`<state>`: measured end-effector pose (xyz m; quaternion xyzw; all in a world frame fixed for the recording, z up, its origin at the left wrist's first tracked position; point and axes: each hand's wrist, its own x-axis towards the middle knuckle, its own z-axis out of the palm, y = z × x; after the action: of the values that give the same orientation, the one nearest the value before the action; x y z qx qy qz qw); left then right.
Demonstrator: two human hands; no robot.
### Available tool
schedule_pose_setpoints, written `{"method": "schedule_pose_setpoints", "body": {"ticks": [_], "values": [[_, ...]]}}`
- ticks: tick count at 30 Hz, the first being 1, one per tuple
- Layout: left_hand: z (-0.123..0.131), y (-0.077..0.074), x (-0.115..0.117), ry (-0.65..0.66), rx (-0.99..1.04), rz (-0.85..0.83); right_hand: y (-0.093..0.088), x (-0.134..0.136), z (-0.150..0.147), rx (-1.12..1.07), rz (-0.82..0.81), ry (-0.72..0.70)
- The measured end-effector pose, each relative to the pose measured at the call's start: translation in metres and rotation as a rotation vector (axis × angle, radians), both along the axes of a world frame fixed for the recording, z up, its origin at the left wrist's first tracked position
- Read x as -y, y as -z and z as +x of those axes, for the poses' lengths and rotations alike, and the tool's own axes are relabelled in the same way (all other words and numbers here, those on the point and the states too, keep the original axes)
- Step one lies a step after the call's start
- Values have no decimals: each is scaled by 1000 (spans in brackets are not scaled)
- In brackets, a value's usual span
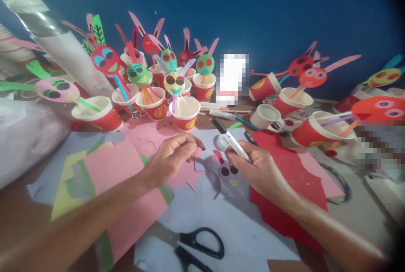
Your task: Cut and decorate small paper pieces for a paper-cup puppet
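My left hand pinches a small pink paper piece between thumb and fingers, above a larger pink star-shaped cutout. My right hand grips a white marker with a black cap, pointing up and to the left. Between the hands, on lilac paper, lies a grey paper face with two dark eyes, a red ear and a yellow mouth. A roll of tape lies just behind the marker.
Black-handled scissors lie near the front edge. Pink, green and yellow sheets sit at left, red paper at right. Several red and white cups holding paper faces on straws line the back against a blue wall.
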<state>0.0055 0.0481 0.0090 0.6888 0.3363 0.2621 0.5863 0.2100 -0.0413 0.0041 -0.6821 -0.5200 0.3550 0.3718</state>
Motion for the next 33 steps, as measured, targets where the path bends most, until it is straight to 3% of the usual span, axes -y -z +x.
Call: {"method": "schedule_pose_setpoints", "body": {"ticks": [6,12,20,27,33], "values": [[-5,7,-14,-52,386,-221,13,-7,8,261,16,-114],[-13,-5,-11,-47,518,7,17,-5,-1,464,14,-190],[-16,14,-8,-90,277,74,17,-4,-8,485,8,-260],[-17,9,-11,-283,232,308,2,-7,-4,419,-20,-202],[-11,21,-6,12,-53,478,2,-5,-8,481,-101,-258]]}}
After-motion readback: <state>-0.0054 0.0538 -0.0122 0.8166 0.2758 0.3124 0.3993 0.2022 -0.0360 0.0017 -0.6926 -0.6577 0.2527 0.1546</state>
